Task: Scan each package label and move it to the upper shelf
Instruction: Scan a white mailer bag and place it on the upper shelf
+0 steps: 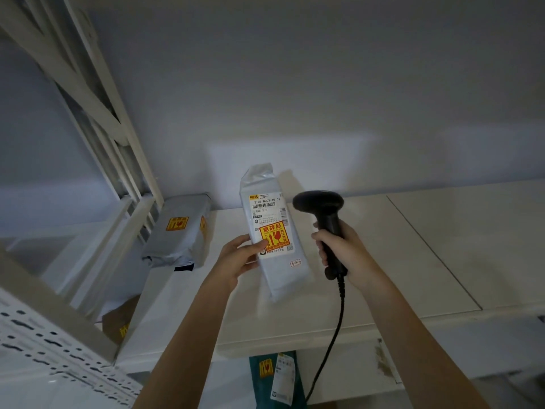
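My left hand point(239, 256) grips a grey mailer package point(283, 270) by its left edge, thumb on the orange fragile sticker, and holds it upright above the white upper shelf point(383, 261). Its white shipping label point(267, 209) with a barcode faces me. To its right, my right hand point(345, 250) grips the handle of a black barcode scanner point(320, 203), whose head sits level with the label. The scanner's cable point(333, 340) hangs down past the shelf's front edge.
Another grey package point(177, 234) with fragile stickers stands on the shelf's far left by the white rack upright point(132, 184). Below the shelf lie a teal package point(280, 376) and a brown box point(118, 323). A perforated metal tray point(59, 355) is at lower left.
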### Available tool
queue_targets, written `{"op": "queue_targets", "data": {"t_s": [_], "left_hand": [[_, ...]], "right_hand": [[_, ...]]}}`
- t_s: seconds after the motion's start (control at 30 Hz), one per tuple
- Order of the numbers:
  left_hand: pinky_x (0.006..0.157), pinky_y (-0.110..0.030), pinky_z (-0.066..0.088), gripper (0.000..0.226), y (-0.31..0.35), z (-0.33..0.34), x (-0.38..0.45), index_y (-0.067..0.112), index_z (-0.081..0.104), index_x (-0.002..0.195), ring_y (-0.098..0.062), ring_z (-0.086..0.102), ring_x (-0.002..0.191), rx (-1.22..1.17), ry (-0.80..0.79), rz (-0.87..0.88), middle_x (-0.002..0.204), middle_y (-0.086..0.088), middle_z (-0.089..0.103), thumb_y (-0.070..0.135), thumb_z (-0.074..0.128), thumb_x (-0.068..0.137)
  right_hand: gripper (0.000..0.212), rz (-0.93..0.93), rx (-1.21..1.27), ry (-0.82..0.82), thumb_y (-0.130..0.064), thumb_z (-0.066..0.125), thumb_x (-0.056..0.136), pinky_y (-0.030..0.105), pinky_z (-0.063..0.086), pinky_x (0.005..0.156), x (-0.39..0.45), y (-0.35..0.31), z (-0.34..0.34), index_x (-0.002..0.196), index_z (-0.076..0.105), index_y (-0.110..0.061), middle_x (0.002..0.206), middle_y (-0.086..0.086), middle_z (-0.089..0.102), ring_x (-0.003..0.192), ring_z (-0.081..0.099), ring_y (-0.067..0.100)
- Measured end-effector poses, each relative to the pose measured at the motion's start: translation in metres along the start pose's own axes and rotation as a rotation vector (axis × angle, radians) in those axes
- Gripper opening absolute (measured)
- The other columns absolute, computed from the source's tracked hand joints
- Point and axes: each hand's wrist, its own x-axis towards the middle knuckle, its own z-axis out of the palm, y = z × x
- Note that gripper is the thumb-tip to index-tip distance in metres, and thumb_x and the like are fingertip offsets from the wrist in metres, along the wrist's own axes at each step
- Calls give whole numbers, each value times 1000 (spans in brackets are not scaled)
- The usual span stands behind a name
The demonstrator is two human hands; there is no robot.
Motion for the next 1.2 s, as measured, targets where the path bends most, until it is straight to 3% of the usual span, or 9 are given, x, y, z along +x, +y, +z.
{"op": "queue_targets", "data": {"t_s": [0.13, 0.27, 0.47, 0.67, 0.9, 1.03, 1.2], "left_hand": [[77, -32, 56, 47, 0, 7, 10, 11, 59, 121, -26, 69, 98, -1, 19, -5, 113, -11, 70, 13, 75, 76], [80, -33, 55, 46, -2, 8, 16, 11, 59, 119, -27, 68, 99, -15, 20, -5, 114, -13, 69, 13, 76, 76], [73, -28, 54, 43, -2, 8, 15, 12, 58, 117, -26, 68, 96, 22, 37, 23, 112, -13, 68, 12, 75, 77], [79, -31, 54, 46, 1, 2, 15, 10, 59, 120, -28, 68, 98, 17, 24, 31, 111, -14, 70, 12, 75, 77], [70, -27, 54, 39, -4, -14, 12, 11, 62, 114, -24, 69, 93, 3, 15, 10, 107, -11, 71, 13, 74, 77], [75, -30, 55, 37, -11, -24, 12, 11, 63, 112, -26, 68, 95, -18, 26, -12, 109, -12, 70, 13, 74, 78], [81, -33, 55, 44, -19, -25, 15, 9, 60, 118, -27, 67, 99, -9, 34, -15, 113, -13, 68, 13, 75, 77]], "right_hand": [[10, -78, -152, 42, -14, 56, 88, 24, 43, 45, -10, -11, 19, 97, 53, -9, 55, 4, 48, 40, 43, 13], [18, -82, -156, 45, -26, 58, 89, 22, 40, 43, -14, -16, 33, 93, 52, -9, 56, 5, 47, 37, 41, 11], [16, -90, -178, 18, -24, 55, 89, 26, 40, 46, -20, -17, 43, 85, 50, -9, 57, 6, 44, 40, 40, 14], [19, -87, -163, 24, -21, 55, 86, 27, 37, 46, -22, -17, 47, 76, 46, -8, 55, 8, 43, 38, 38, 14], [17, -35, -76, 62, -22, 56, 87, 29, 40, 49, -21, -9, 37, 92, 47, -8, 52, 4, 47, 40, 40, 16], [11, -6, -47, 63, -19, 54, 89, 29, 40, 49, -25, -7, 33, 85, 50, -10, 53, 5, 47, 41, 40, 18], [18, 45, -13, -18, -19, 55, 89, 28, 38, 48, -34, -8, 45, 74, 49, -11, 53, 5, 46, 41, 39, 17]]}}
